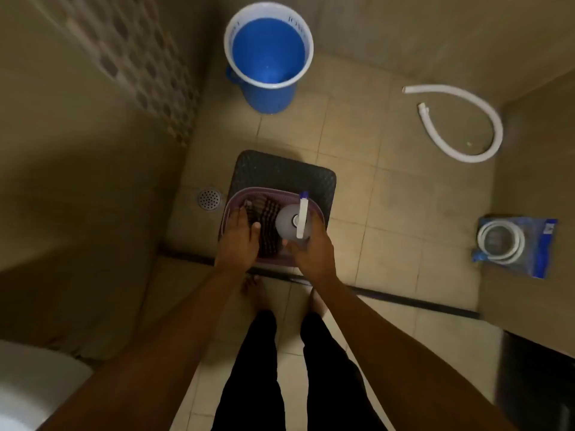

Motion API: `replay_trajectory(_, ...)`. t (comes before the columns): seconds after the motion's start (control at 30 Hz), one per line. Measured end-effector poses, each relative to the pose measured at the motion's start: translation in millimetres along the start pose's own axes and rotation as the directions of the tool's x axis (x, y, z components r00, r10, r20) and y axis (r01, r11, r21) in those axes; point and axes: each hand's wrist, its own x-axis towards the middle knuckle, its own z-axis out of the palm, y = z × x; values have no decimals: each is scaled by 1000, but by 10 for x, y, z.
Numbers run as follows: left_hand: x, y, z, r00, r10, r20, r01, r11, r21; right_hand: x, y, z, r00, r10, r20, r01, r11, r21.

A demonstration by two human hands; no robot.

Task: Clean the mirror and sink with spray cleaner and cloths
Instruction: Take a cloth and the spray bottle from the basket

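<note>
Right hand (pixel 312 251): grips upright bottle (pixel 291 225) over basket (pixel 228 213). Left hand (pixel 239 241): fingers straight, apparently touching cloth (pixel 267 213), directly left of bottle.

One spray bottle (pixel 291 225), one basket (pixel 231 206), one bucket (pixel 268 54), two white hoses (pixel 466 150) (one bagged (pixel 501 241)), one stool (pixel 280 172).

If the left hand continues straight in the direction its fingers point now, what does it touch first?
Probably the dark checked cloth in the purple plastic basket: the left hand reaches into the basket above it, though depth is unclear.
</note>
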Motion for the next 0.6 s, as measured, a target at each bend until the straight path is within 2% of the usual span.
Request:
replay_trajectory(0.07,80,-13,51,999,-23,-32,22,999,-25,112,-35,46,993,119,1,-119,993,2)
replay_trajectory(0.13,128,-11,110,999,-41,-23,42,999,21,207,-41,92,982,185,-32,-186,982,-21)
replay_trajectory(0.27,192,30,215,998,-55,-28,55,998,-16,296,2,131,990,107,-89,-108,994,-10)
replay_trajectory(0.4,308,12,292,992,-114,-52,112,993,-48,356,-9,126,989,98,-115,-93,995,44)
replay_trajectory(0.53,413,21,293,985,-151,-82,150,988,-21,391,27,150,987,30,-157,-30,1000,-2)
replay_trajectory(0.6,433,36,296,983,-159,-88,158,987,-21,396,12,155,984,50,-170,-49,999,10)
